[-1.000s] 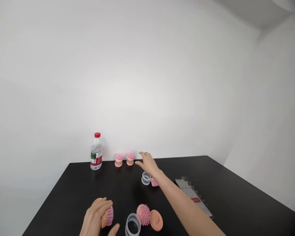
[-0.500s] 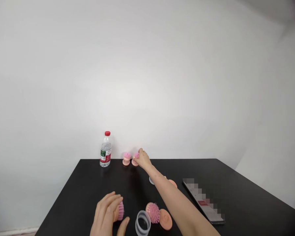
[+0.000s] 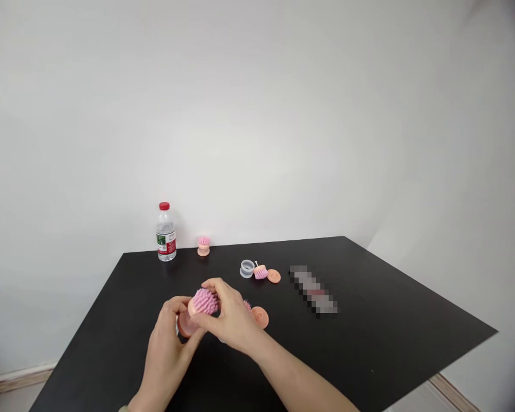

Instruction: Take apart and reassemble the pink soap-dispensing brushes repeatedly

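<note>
Both hands meet over the table, holding a pink spiked massage brush (image 3: 205, 301) between them. My left hand (image 3: 167, 356) cups it from below, and a round reddish-peach base (image 3: 186, 325) sits against those fingers. My right hand (image 3: 228, 316) closes over it from the right. Just past that hand, pink bristles (image 3: 247, 305) are mostly hidden, and a peach disc (image 3: 260, 317) lies flat. Farther off are a clear plastic ring (image 3: 247, 268), a small pink brush head (image 3: 260, 272) and a peach disc (image 3: 273, 276). An upright pink brush on a peach base (image 3: 203, 246) stands at the back.
The black table (image 3: 369, 309) has its far edge against a white wall. A water bottle with a red cap (image 3: 166, 233) stands at the back left. A pixelated flat object (image 3: 313, 289) lies at the right.
My right hand has come back from the far edge to join my left around a brush. One upright brush stands at the back instead of two. The view has tilted, showing more table.
</note>
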### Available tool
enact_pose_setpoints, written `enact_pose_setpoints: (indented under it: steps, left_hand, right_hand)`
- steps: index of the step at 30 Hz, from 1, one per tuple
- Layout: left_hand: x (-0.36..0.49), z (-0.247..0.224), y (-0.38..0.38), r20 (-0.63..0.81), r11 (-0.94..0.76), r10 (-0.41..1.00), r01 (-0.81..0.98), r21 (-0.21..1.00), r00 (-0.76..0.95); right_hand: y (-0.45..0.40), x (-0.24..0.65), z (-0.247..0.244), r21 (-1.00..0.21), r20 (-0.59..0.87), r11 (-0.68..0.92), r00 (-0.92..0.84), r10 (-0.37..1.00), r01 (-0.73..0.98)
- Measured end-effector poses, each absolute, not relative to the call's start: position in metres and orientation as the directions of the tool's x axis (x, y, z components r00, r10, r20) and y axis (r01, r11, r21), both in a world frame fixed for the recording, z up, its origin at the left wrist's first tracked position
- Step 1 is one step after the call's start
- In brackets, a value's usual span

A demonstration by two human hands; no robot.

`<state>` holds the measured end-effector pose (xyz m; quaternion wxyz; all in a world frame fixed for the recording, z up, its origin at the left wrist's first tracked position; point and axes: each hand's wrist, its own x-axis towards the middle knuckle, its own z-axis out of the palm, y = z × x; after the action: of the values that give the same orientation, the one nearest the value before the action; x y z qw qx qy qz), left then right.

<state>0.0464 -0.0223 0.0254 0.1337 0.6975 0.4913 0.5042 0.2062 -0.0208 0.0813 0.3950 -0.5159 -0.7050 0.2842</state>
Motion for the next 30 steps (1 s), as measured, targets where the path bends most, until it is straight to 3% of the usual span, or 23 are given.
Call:
enact_pose_setpoints:
  steps: [9, 13, 17, 19, 25, 30]
  left_hand:
    - [0.05, 0.012, -0.019, 0.587, -0.519, 0.799, 0.645, 0.561, 0.131]
    - [0.05, 0.021, -0.022, 0.502, -0.472, 0.853, 0.622, 0.624, 0.143]
    - [0.05, 0.035, -0.025, 0.377, -0.41, 0.909, 0.545, 0.731, 0.179]
    - [0.051, 0.037, -0.026, 0.345, -0.38, 0.924, 0.5, 0.779, 0.165]
    - [0.054, 0.03, -0.029, 0.345, -0.368, 0.928, 0.504, 0.782, 0.142]
    - [0.055, 0.03, -0.03, 0.355, -0.36, 0.928, 0.52, 0.774, 0.115]
  right_hand:
    - [-0.023, 0.217, 0.055, -0.824, 0.252, 0.294, -0.15, 0.956, 0.484]
    - [-0.024, 0.224, 0.054, -0.814, 0.287, 0.343, -0.188, 0.939, 0.469]
    - [-0.026, 0.235, 0.059, -0.785, 0.381, 0.529, -0.422, 0.823, 0.323]
    - [-0.025, 0.238, 0.057, -0.804, 0.365, 0.526, -0.469, 0.804, 0.276]
    - [-0.019, 0.232, 0.042, -0.865, 0.285, 0.356, -0.237, 0.929, 0.354]
    - [-0.023, 0.232, 0.042, -0.87, 0.342, 0.425, -0.315, 0.885, 0.25]
